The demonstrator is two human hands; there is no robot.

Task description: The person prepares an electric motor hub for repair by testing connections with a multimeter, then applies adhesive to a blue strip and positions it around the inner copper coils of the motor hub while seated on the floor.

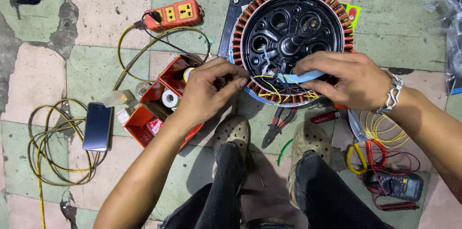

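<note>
Head cam | both hands' fingers pinch blue sleeve (pixel 308 76) on stator (pixel 293 41) | red organiser (pixel 161 106) left, pliers (pixel 276 128) below

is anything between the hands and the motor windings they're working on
Nothing visible stands in the way. Both the left hand and the right hand are already at the near edge of the round motor, fingers among the yellow wires, with the right hand touching a pale blue strip.
</note>
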